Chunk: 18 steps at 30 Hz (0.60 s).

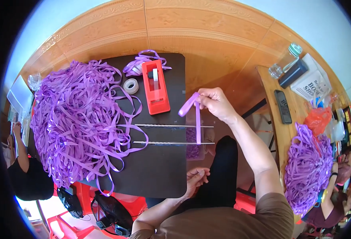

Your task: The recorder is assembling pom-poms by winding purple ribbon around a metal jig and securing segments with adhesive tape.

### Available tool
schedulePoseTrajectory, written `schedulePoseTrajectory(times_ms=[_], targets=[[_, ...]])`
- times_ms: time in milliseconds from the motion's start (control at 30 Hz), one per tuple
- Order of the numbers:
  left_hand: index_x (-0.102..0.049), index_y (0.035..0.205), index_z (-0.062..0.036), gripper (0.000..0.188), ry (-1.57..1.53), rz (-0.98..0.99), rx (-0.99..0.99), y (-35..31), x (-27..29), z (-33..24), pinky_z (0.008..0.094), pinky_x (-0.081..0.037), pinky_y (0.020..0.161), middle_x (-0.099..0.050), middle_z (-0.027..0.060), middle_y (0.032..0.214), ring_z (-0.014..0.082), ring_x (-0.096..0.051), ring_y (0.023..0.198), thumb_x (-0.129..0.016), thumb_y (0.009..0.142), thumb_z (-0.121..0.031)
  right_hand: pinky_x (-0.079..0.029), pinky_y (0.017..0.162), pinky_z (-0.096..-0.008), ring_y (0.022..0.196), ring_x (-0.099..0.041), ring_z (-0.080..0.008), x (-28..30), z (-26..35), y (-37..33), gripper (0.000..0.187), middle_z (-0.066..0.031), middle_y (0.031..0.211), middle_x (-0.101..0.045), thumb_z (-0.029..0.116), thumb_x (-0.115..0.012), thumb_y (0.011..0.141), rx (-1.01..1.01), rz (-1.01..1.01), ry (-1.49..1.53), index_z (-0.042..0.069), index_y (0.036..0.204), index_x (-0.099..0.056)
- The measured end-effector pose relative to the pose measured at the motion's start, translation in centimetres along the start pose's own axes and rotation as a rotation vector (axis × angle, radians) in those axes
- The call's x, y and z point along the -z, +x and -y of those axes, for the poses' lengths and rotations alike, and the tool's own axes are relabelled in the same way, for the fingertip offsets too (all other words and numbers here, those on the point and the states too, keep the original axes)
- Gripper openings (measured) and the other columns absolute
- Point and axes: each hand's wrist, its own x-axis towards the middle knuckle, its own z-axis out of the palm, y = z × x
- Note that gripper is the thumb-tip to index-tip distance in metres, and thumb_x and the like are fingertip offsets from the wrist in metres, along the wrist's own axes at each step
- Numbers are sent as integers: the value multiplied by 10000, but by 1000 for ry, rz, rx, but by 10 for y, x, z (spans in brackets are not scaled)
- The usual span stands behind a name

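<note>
Raised beyond the table's right edge, my right hand pinches a purple ribbon between thumb and fingers. Part of the ribbon forms a loop left of the fingertips; a straight length hangs down across two thin metal rods, its lower end at the near rod. The far rod and the near rod lie parallel on the dark table, their right ends jutting past its edge. My left hand is by the table's near right corner, fingers curled in, with nothing visible in them.
A big heap of purple ribbon covers the table's left side. Behind the rods are a red tape dispenser, a tape roll and a small ribbon bundle. A wooden table at right carries a phone and more ribbon.
</note>
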Motion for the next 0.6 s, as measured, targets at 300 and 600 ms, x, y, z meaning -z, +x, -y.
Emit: schedulePoseTrajectory(times_ms=[300, 600], targets=[[-310, 1420, -81, 499, 948, -483, -562, 53, -16, -11, 329, -378, 975, -444, 133, 1308, 203, -472, 1156, -477, 950, -84, -473, 587, -226, 644, -604, -105, -14, -76, -31, 154, -67, 730, -672, 107, -606, 854, -446, -73, 298, -8, 799, -693], [-548, 1172, -48, 229, 661, -494, -840, 97, -12, -23, 163, -395, 574, -605, 21, 991, 28, -517, 726, -458, 982, -141, -473, 558, -310, 662, -594, -159, -79, -69, -113, 105, -39, 742, -602, 102, -569, 859, -797, -372, 851, 29, 830, -639]])
